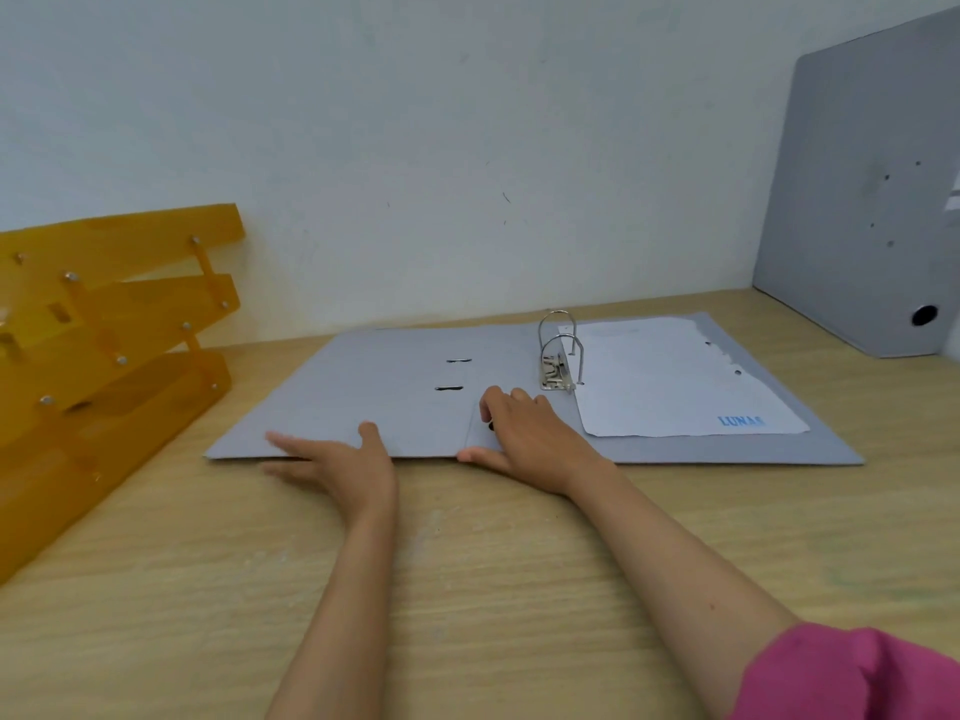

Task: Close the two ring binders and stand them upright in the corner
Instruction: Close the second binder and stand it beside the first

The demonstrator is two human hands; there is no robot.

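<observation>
The open ring binder [395,392] lies flat on the wooden desk [467,574], spread wide with its far edge close to the white wall [415,148] and its near edge facing the person. Its metal rings [560,350] stand closed in arches near the spine, and a white sheet [675,376] with blue lettering rests on the right cover. The left hand [337,465] sits at the near edge of the left cover, fingers spread and blurred, thumb on top of the cover — whether the fingertips are under the edge cannot be told. The right hand [524,433] rests on the spine area by the near edge, fingers loosely curled and apart, thumb along the edge, gripping nothing that can be seen.

The second ring binder [857,200] is closed and upright in the right corner, spine with its round finger hole toward the camera, its right side cut off by the frame. Bare desk lies between it and the open binder. To the left, a yellow stacked letter tray [114,330] stands near the open cover's left corner, not touching it — partly cut off at the frame's left.

In front of the binder the desk is wide and bare. A pink sleeve [852,672] shows at the lower right.
</observation>
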